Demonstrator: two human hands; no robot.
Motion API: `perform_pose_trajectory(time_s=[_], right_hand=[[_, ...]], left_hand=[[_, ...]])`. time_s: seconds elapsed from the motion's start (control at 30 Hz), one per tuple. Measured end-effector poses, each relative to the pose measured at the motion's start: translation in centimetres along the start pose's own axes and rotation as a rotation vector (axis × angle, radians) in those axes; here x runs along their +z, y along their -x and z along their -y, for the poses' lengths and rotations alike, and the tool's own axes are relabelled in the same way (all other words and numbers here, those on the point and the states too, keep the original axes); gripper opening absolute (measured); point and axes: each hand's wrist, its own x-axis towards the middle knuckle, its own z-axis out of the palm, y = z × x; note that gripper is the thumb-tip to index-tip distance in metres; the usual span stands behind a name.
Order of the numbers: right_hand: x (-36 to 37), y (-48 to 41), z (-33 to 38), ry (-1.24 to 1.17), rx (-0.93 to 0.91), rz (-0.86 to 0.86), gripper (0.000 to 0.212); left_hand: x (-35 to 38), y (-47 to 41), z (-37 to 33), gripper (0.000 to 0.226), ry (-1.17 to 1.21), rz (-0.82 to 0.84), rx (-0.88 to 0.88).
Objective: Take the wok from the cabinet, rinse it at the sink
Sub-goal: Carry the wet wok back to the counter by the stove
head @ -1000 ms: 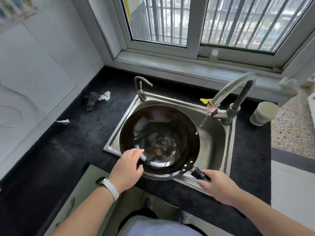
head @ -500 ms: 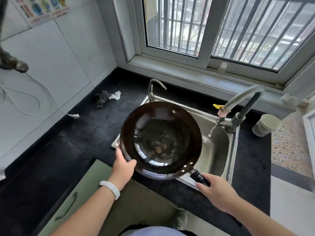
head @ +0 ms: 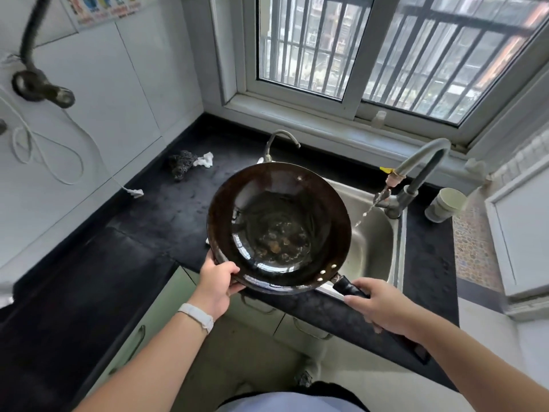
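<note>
A dark round wok point(head: 279, 227) with wet, rust-spotted bottom is held above the left part of the steel sink point(head: 371, 248), roughly level. My left hand point(head: 218, 282) grips its near-left rim, thumb over the edge. My right hand point(head: 378, 307) grips the black handle point(head: 346, 286) at the wok's near right. The tall grey faucet point(head: 416, 173) at the sink's right still drips a thin stream into the basin, beside the wok.
Black counter point(head: 166, 215) surrounds the sink. A dark scrubber point(head: 181, 163) and white rag point(head: 205, 160) lie at back left. A small second tap point(head: 279, 141) stands behind the wok. A cup point(head: 444, 205) sits right of the faucet. Cabinet doors point(head: 166, 307) below.
The wok has risen out of the sink and shifted left and toward me. My left hand moved from inside the wok to gripping its rim. The faucet stream thinned.
</note>
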Motion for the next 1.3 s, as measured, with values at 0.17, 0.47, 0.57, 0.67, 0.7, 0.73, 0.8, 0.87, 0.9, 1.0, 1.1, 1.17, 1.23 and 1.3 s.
perform_pose_trajectory(time_s=[0.17, 0.47, 0.57, 0.67, 0.7, 0.73, 0.8, 0.87, 0.9, 1.0, 1.1, 1.17, 1.23, 1.3], right_hand=[[-0.8, 0.7, 1.4, -0.084, 0.0, 0.157, 0.016], [-0.1, -0.8, 3.8, -0.141, -0.049, 0.393, 0.031], [-0.2, -2.2, 4.7, -0.137, -0.079, 0.49, 0.032], [-0.7, -3.3, 5.7, -0.142, -0.089, 0.623, 0.031], [-0.8, -3.7, 6.0, -0.135, -0.088, 0.668, 0.031], [-0.9, -4.1, 6.2, -0.132, -0.081, 0.712, 0.031], [-1.0, -5.0, 6.6, -0.124, -0.062, 0.801, 0.034], [-0.7, -5.6, 6.8, -0.098, -0.077, 0.869, 0.032], [-0.4, -5.8, 7.0, -0.073, -0.1, 0.888, 0.03], [0.7, -6.0, 7.5, 0.025, -0.202, 0.919, 0.028], [2.5, -5.5, 8.3, 0.12, -0.295, 0.965, 0.024], [3.9, -4.7, 8.9, 0.185, -0.349, 0.982, 0.022], [5.5, -3.6, 9.7, 0.234, -0.385, 0.996, 0.024], [6.9, -2.3, 10.5, 0.271, -0.401, 1.014, 0.026]], left_hand=[[-2.0, 2.1, 0.1, 0.059, 0.087, -0.007, 0.033], [-5.6, 6.5, 0.1, 0.06, 0.159, -0.153, 0.186], [-6.1, 8.2, 0.4, 0.059, 0.202, -0.245, 0.218], [-6.2, 10.4, 1.0, 0.056, 0.244, -0.356, 0.227], [-6.2, 11.1, 1.4, 0.055, 0.26, -0.388, 0.229], [-6.2, 11.7, 1.9, 0.054, 0.273, -0.419, 0.233], [-6.2, 12.9, 3.0, 0.053, 0.302, -0.483, 0.249], [-6.0, 14.3, 4.0, 0.052, 0.337, -0.547, 0.273], [-5.9, 15.1, 4.5, 0.051, 0.352, -0.578, 0.286], [-5.9, 17.7, 6.0, 0.051, 0.385, -0.684, 0.327], [-6.1, 20.6, 7.7, 0.052, 0.432, -0.787, 0.366], [-6.4, 22.9, 8.7, 0.052, 0.464, -0.838, 0.388], [-7.1, 25.1, 9.7, 0.051, 0.497, -0.889, 0.406], [-8.1, 26.9, 11.0, 0.052, 0.532, -0.918, 0.429]])
